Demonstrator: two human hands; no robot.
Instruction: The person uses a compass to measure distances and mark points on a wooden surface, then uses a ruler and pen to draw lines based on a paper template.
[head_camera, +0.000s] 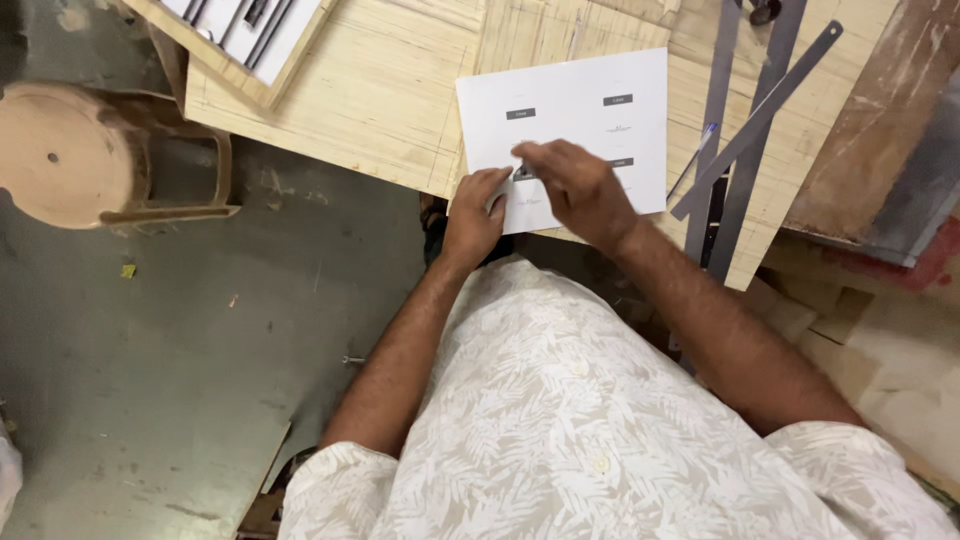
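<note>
A white sheet of paper (585, 110) printed with a few small dark blocks is found lying flat on a pale wooden board (380, 90), its near edge reaching the board's front edge just ahead of the person's chest. The sheet is judged thin, light and limp: it would slide readily on the smooth wood, crease if gripped hard, and is best pinned flat under the fingertips or lifted by a free corner or edge. The left hand (472, 215) is laid on the sheet's near-left corner, fingers curled and pressed down on it, wrist bent back toward the body, forearm coming straight up from below. The right hand (575, 185) is set palm-down over the lower middle of the sheet, fingers drawn together around a small dark grey object (524, 173) held at the fingertips; what that object is cannot be told, and the grip itself is partly hidden. The two hands are nearly touching, and the right forearm crosses in diagonally from the lower right. To the right of the sheet a pen (692, 160) and several long grey metal rulers (750, 125) are noted on the board. A round wooden stool (60, 150) stands on the grey floor (180, 380) at left.
</note>
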